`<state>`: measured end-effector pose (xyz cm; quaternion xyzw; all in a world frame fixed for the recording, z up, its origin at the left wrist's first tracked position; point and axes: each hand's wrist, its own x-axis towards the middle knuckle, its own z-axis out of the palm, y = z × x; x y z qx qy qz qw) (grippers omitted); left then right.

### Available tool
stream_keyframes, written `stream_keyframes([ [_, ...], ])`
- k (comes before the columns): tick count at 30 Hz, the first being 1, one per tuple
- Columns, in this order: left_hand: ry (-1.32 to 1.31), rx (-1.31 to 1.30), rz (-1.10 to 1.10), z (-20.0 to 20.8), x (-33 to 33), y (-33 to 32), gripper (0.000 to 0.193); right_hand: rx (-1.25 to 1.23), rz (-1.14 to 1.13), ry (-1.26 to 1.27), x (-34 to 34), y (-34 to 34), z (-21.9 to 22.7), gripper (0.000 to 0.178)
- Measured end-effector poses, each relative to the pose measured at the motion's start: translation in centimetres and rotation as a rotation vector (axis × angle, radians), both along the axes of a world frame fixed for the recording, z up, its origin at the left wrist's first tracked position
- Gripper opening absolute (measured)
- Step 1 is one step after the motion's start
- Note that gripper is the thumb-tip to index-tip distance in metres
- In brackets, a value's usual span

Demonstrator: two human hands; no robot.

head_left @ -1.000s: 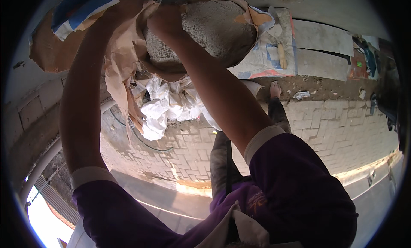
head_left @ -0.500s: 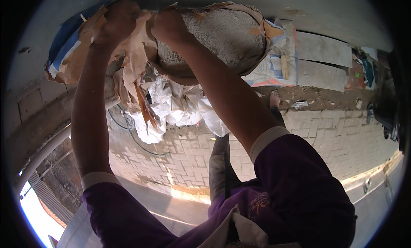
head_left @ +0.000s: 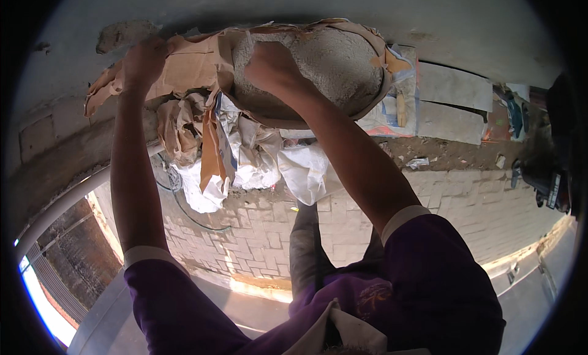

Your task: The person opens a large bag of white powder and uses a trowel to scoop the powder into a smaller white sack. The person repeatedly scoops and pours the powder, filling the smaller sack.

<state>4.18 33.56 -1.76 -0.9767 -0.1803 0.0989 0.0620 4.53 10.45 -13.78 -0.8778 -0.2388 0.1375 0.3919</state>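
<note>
Since a second before, the torn sack (head_left: 318, 67) had been swung to the right and brought fuller into view, its grey powder bared between the hands, and the left hand (head_left: 144, 61) had been shifted outward along the ripped brown paper (head_left: 184, 64). The left hand was clenched on that paper flap, while the right hand (head_left: 272, 67) was pressed, fingers curled, against the grey mass. Both arms were held nearly straight, with white bags (head_left: 257, 165) hanging just below the hands.
</note>
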Motion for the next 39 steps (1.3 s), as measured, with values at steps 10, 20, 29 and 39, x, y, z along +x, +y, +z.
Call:
stream_keyframes([
  [10, 0.091, -0.107, -0.499, -5.3, 4.7, -6.8, 0.050, 0.106, -0.127, 0.246, 0.2, -7.5, 5.0, 0.028],
  [20, 0.179, -0.036, -0.724, -8.6, 7.4, -2.5, 0.022, 0.151, -0.027, 0.022, 1.8, -1.4, 1.4, 0.025],
  [29, 0.138, 0.090, -0.839, -10.0, 7.8, -1.0, 0.013, 0.047, 0.006, -0.118, 3.5, 5.3, -1.0, 0.029],
  [39, 0.119, 0.385, -0.776, -9.0, 6.9, 0.6, 0.016, -0.121, 0.103, -0.242, 4.6, 7.0, -0.9, 0.026],
])
